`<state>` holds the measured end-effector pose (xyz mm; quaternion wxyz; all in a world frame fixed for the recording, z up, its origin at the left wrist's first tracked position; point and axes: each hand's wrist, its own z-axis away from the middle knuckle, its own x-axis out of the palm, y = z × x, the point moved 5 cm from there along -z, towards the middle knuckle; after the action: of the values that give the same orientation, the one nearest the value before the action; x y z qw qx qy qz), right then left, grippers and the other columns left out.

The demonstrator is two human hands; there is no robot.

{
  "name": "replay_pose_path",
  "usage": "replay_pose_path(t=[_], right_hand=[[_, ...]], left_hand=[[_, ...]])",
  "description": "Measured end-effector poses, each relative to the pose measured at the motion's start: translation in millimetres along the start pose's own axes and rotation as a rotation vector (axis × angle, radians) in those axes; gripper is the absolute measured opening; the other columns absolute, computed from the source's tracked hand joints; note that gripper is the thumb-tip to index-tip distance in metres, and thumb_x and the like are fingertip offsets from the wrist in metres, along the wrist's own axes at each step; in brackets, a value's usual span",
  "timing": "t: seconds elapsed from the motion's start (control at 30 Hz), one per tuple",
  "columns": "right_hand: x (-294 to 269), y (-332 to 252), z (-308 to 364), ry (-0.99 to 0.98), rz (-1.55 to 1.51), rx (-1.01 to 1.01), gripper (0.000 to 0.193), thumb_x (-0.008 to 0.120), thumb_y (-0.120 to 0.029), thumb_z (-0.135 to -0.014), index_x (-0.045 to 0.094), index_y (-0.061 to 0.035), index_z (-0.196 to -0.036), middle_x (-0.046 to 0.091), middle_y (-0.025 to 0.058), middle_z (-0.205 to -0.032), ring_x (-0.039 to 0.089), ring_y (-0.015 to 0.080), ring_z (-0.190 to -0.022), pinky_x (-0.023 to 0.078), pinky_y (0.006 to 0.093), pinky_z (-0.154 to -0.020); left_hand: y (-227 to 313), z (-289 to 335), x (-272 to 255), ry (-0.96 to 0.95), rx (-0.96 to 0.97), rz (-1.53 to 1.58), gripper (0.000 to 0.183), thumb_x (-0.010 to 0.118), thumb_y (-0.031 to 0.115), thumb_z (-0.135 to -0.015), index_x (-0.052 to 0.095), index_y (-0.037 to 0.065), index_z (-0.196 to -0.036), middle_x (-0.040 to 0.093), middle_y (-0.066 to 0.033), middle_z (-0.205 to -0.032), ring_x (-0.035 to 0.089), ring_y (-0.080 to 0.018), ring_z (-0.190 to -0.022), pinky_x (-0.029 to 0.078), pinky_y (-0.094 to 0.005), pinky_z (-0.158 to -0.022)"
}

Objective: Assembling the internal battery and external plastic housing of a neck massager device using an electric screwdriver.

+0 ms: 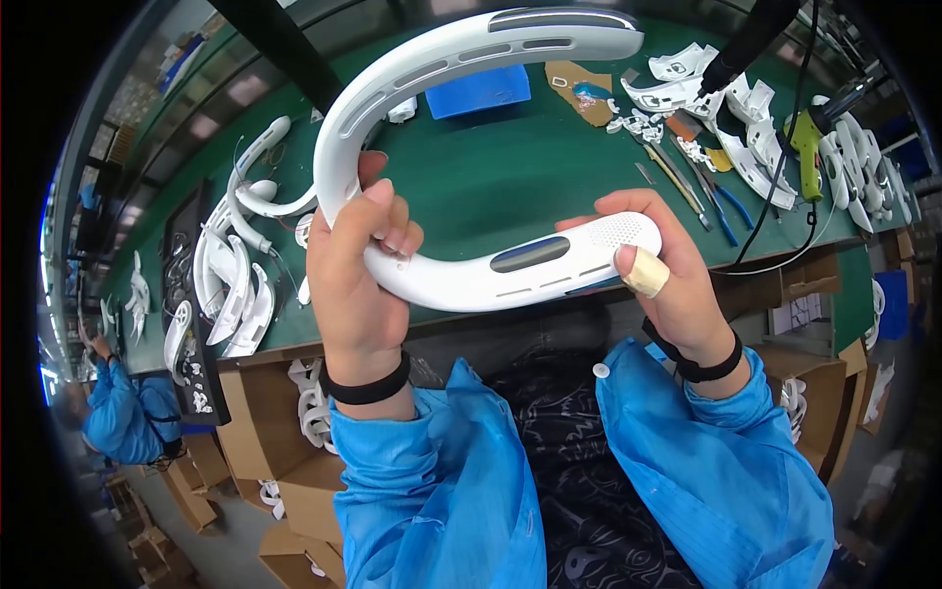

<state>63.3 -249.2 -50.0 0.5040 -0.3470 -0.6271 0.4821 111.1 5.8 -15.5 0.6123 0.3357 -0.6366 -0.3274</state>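
Note:
Both my hands hold up a white, U-shaped neck fan above the near edge of the green workbench. Slotted vents run along its curve, and a dark oval panel and a patch of small holes show on the nearer arm. My left hand is closed round the bend at the left, thumb on top. The nearer arm's tip sits in the grip of my right hand, whose thumb wears a beige wrapping and presses on the edge. The neck fan's far arm reaches over the bench, touched by neither hand.
A blue bin stands at the back. White shell pieces, pliers and a lime-green tool with cables lie right. More neck fan parts and a black tray are left. Cardboard boxes stand below; a co-worker sits far left.

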Motion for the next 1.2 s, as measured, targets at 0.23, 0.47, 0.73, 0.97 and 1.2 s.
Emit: replay_pose_path(t=[0.23,0.47,0.73,0.97,1.2], right_hand=[[-4.9,-13.7,-2.9,0.062,-0.186,0.120,0.039,0.057,-0.040,-0.105,0.054,-0.0066,-0.124,0.069,0.0163,-0.110,0.073,0.0217,-0.089,0.061,0.0299,-0.069],[10.6,-37.9,-12.2,-0.017,-0.145,0.259,0.069,0.030,-0.062,-0.107,0.053,0.0012,-0.122,0.072,0.0245,-0.088,0.070,0.0248,-0.055,0.056,0.0296,-0.046],[12.5,-40.6,-11.0,-0.026,-0.185,0.189,0.062,0.035,-0.058,-0.108,0.053,-0.0005,-0.122,0.072,0.0229,-0.097,0.072,0.0252,-0.063,0.055,0.0305,-0.046],[3.4,-33.7,-4.9,-0.194,0.255,0.149,0.035,0.058,-0.028,-0.103,0.062,-0.0006,-0.125,0.067,0.0141,-0.114,0.070,0.0242,-0.092,0.059,0.0323,-0.069],[27.1,-31.9,-0.2,-0.466,0.837,-0.244,0.052,0.082,-0.030,-0.085,0.064,-0.0024,-0.124,0.065,0.0132,-0.110,0.065,0.0317,-0.103,0.053,0.0386,-0.085]], left_hand=[[-2.1,-2.4,10.5,-0.298,-0.250,0.575,0.047,0.058,0.020,-0.105,0.042,-0.008,-0.140,0.046,-0.0007,-0.083,0.044,-0.0087,-0.073,0.044,-0.0243,-0.064],[-3.2,-10.8,15.7,-0.239,-0.541,1.112,0.056,0.068,0.035,-0.101,0.043,-0.009,-0.124,0.058,-0.0046,-0.097,0.059,-0.0154,-0.092,0.058,-0.0277,-0.083],[-6.9,-10.6,20.7,-0.232,-0.550,1.172,0.051,0.069,0.034,-0.100,0.046,-0.008,-0.120,0.058,-0.0045,-0.098,0.060,-0.0146,-0.091,0.058,-0.0265,-0.083],[13.4,-4.0,26.0,-0.438,-0.381,1.081,0.057,0.065,0.029,-0.103,0.037,-0.003,-0.141,0.062,-0.0004,-0.083,0.062,-0.0109,-0.077,0.057,-0.0269,-0.072],[6.4,8.8,43.0,-0.639,-0.322,0.890,0.055,0.058,0.025,-0.107,0.029,0.002,-0.147,0.062,-0.0015,-0.077,0.062,-0.0130,-0.069,0.053,-0.0274,-0.062]])
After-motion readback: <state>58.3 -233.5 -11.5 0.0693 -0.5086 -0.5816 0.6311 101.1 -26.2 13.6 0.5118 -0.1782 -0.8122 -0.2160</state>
